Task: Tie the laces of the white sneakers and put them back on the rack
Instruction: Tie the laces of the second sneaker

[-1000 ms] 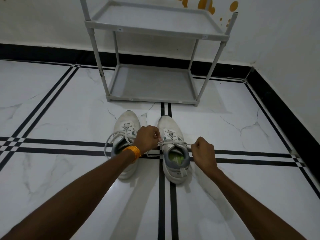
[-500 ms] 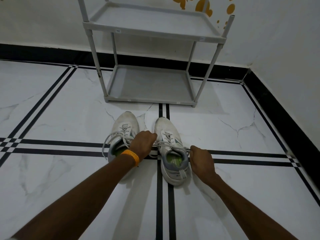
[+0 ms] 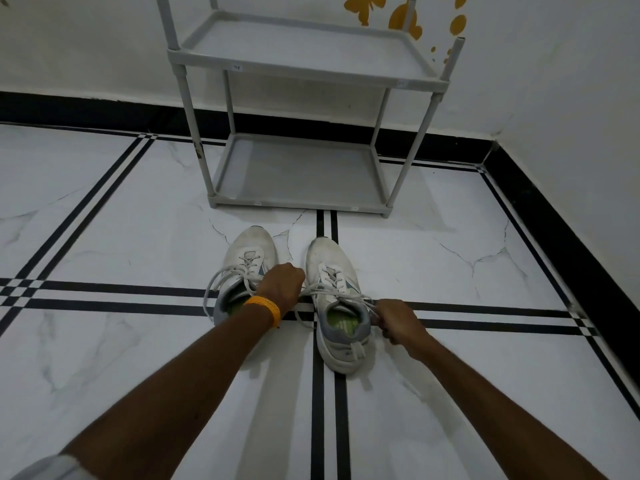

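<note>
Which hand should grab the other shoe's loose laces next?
Probably the left hand. It sits between the two sneakers, right beside the left sneaker whose laces hang loose. The right hand is at the right sneaker's outer side, farther away.
</note>
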